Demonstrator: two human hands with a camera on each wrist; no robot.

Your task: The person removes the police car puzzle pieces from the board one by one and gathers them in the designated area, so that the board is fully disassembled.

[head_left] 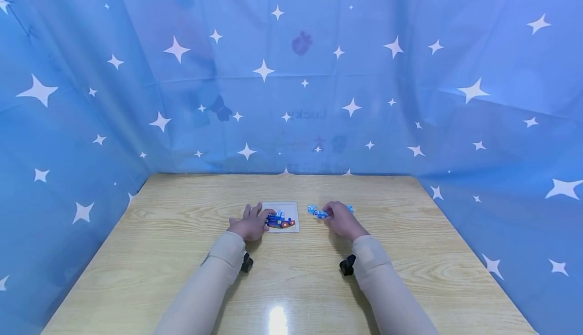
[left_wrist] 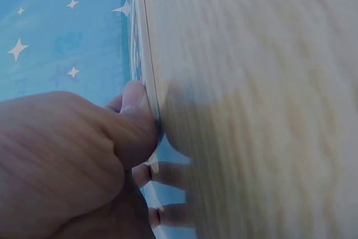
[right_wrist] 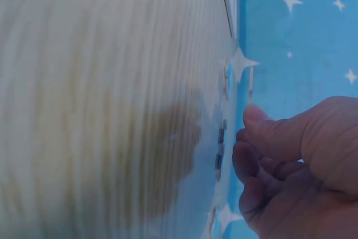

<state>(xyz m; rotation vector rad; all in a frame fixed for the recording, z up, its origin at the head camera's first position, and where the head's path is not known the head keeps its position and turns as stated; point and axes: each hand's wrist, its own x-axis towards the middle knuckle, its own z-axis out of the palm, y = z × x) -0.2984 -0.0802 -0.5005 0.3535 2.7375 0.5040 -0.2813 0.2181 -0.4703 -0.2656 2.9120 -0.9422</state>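
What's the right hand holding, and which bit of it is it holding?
The right hand pinches a thin puzzle piece by one edge; the rest sticks out. Its picture can't be made out there.

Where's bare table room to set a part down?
Pale wood-grain table: bare between the pale long sleeves and outside each. Crowded: square white puzzle board at the left hand, small blue jigsaw pieces by the right hand.

Wood-grained table, with a bright reflection at 6 o'clock; blue curtain with white stars, from 8 o'clock through 12 to 4; faint marks near 12, possibly lettering.
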